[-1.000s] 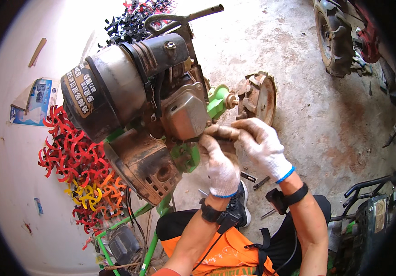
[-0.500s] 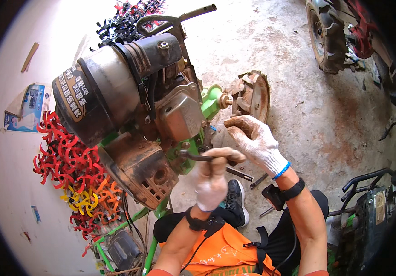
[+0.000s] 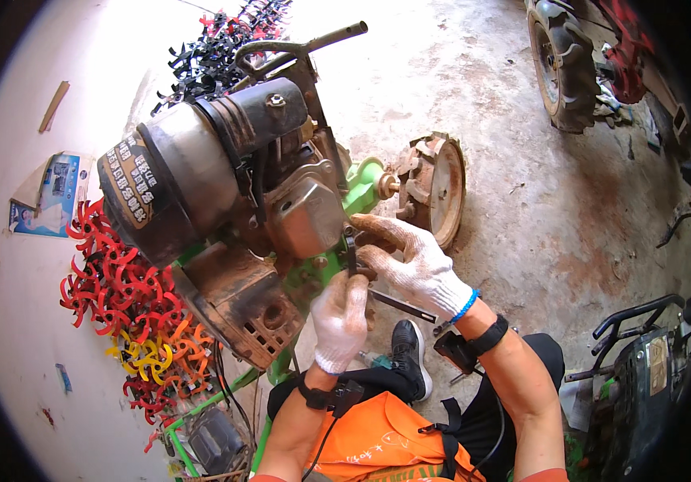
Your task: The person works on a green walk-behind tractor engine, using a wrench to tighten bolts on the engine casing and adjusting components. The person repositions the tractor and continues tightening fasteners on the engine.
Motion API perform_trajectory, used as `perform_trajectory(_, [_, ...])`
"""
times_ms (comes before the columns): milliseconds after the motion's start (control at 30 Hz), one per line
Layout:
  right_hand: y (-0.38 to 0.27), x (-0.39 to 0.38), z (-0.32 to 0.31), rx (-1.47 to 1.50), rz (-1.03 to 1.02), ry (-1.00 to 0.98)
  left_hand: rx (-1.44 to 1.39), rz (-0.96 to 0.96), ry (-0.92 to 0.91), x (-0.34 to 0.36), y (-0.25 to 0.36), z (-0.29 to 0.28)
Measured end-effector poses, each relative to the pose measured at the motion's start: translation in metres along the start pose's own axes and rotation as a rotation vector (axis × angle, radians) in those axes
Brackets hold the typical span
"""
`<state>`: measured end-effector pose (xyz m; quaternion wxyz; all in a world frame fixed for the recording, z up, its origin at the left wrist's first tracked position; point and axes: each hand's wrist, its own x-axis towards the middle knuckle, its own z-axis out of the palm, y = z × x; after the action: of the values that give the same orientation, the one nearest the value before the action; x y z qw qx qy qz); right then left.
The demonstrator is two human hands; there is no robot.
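A slim dark wrench stands nearly upright against the engine's lower side, its ring-like upper end beside the metal cover. My left hand, in a white knit glove with brownish fingers, is closed round its lower end. From the right, my right hand, gloved alike, reaches in with curled fingers and thumb close to the wrench's upper end. What its fingertips grip is hidden. The dirty engine sits on a green frame, with a cylindrical black-and-silver housing at its upper left.
A lugged wheel stands right of the engine. Below my right hand lies a slotted dark bar. Red, orange and yellow curved blades are heaped by the wall at left. Another machine stands at lower right, a large tyre at upper right.
My left hand has moved slightly left and down, and the wrench has turned from nearly level to nearly upright. My right hand has come down and left to the engine's side.
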<state>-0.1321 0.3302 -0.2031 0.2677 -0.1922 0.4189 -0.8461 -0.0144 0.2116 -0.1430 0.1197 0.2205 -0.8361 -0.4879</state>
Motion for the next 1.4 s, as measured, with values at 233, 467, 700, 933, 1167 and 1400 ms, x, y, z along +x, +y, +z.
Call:
perform_trajectory(233, [0.004,0.006,0.008,-0.002,-0.09,0.062,0.085,-0.031,-0.018,0.008,0.004,-0.023])
perform_trajectory(467, [0.011,0.017,0.021,-0.165,-0.134,0.239,0.218,0.1,0.09,0.007,0.008,-0.016])
perform_trajectory(700, [0.003,0.016,0.014,-0.259,-0.173,0.222,0.287,0.146,0.118,0.007,-0.051,-0.009])
perform_trajectory(933, [-0.006,0.026,-0.002,-0.349,-0.22,0.149,-0.773,0.068,-0.153,0.039,-0.134,0.105])
perform_trajectory(1167, [-0.038,0.014,-0.019,-0.382,-0.31,-0.002,-0.587,0.082,-0.486,0.07,-0.137,0.114])
perform_trajectory(1400, [-0.035,0.019,-0.012,-0.853,-0.592,0.112,-0.49,0.124,-0.53,0.071,-0.145,0.097])
